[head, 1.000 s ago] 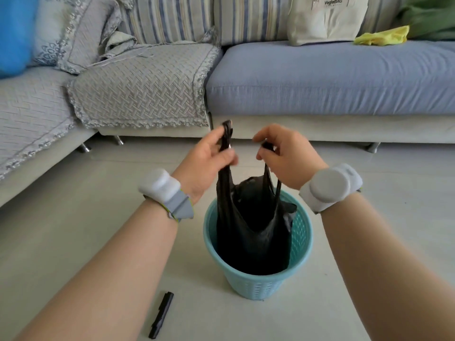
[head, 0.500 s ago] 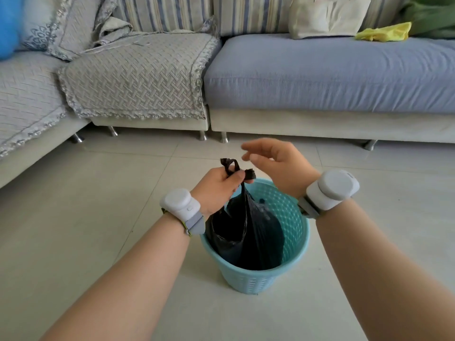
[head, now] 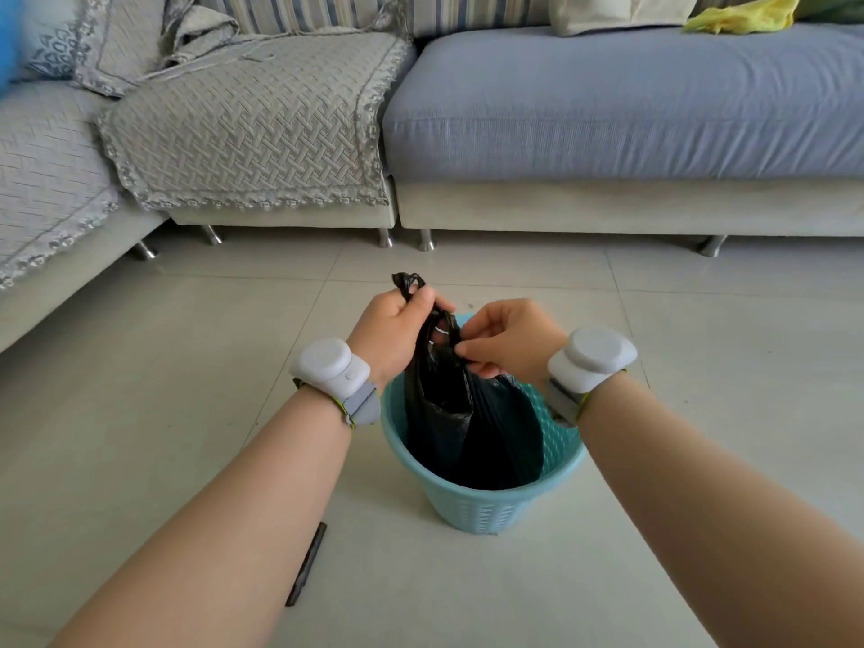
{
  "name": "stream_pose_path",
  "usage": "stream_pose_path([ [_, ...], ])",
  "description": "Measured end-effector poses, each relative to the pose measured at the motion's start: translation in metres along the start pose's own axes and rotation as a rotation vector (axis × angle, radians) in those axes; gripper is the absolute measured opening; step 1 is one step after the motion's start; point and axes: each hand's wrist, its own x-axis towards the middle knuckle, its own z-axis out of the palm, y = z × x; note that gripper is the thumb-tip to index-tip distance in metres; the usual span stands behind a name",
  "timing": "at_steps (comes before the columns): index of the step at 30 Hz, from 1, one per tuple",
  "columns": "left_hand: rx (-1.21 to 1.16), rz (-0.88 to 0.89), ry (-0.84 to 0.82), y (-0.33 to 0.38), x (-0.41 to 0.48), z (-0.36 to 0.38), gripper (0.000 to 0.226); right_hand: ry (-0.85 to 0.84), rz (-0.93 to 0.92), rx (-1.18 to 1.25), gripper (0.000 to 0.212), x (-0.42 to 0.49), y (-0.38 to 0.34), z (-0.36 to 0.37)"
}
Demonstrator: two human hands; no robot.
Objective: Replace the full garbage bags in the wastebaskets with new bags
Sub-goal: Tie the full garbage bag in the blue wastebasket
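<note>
While the left hand [head: 390, 334] grips the black bag's [head: 472, 413] bunched top and the right hand [head: 507, 341] pinches it, it's not out of the blue wastebasket [head: 472, 505], so lifting and relining are left.

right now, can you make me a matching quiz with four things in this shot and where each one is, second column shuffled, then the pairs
1 black garbage bag
2 wastebasket
3 yellow cloth
4 thin dark strip

A on the sofa seat
B lying flat on the floor tiles
C upright on the floor, in front of the sofa
D lower part inside the wastebasket, top above its rim

Pairs: 1-D, 2-C, 3-A, 4-B
</note>
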Motion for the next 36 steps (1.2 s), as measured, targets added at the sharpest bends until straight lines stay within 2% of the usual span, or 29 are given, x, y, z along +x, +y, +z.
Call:
stream_pose_path([
  [3, 0.093, 0.072, -0.14, 0.006, -0.004, -0.001, 0.033, 0.128, -0.067, -0.087, 0.017, 0.003, 0.007, 0.013],
  [6, 0.129, 0.098, -0.246, 0.008, -0.009, -0.004, 0.032, 0.248, -0.212, -0.309, 0.026, 0.009, 0.015, 0.015],
  [9, 0.199, 0.146, -0.288, 0.001, -0.008, -0.007, 0.031, 0.214, -0.23, -0.386, 0.008, 0.012, 0.017, 0.015],
  [13, 0.237, 0.191, -0.262, -0.011, -0.006, -0.007, 0.031, 0.19, -0.057, -0.227, 0.027, 0.009, 0.02, 0.013],
  [16, 0.215, 0.209, -0.254, -0.017, -0.006, -0.005, 0.03, 0.178, -0.036, -0.083, 0.018, 0.011, 0.019, 0.012],
  [19, 0.205, 0.194, -0.242, -0.02, -0.004, -0.005, 0.031, 0.056, -0.024, 0.335, 0.015, 0.011, 0.019, 0.007],
  [21, 0.168, 0.191, -0.253, -0.02, -0.004, -0.004, 0.031, -0.015, -0.062, 0.454, 0.01, 0.01, 0.02, 0.004],
  [23, 0.094, 0.184, -0.265, -0.019, -0.006, -0.003, 0.03, 0.016, -0.104, 0.425, 0.014, 0.012, 0.023, 0.005],
  [28, 0.064, 0.075, -0.193, -0.029, -0.008, -0.011, 0.037, 0.328, -0.132, 0.136, 0.028, 0.02, 0.032, -0.009],
  [31, 0.175, -0.075, -0.163, -0.056, -0.011, -0.025, 0.037, 0.424, -0.018, -0.147, 0.04, 0.021, 0.055, -0.028],
  [33, 0.255, -0.165, -0.15, -0.075, -0.018, -0.032, 0.037, 0.435, 0.093, -0.25, 0.042, 0.019, 0.072, -0.035],
  [35, 0.282, -0.203, -0.141, -0.084, -0.021, -0.036, 0.036, 0.428, 0.122, -0.161, 0.041, 0.021, 0.078, -0.033],
  [36, 0.28, -0.206, -0.132, -0.085, -0.019, -0.036, 0.036, 0.424, 0.104, 0.006, 0.039, 0.022, 0.076, -0.031],
])
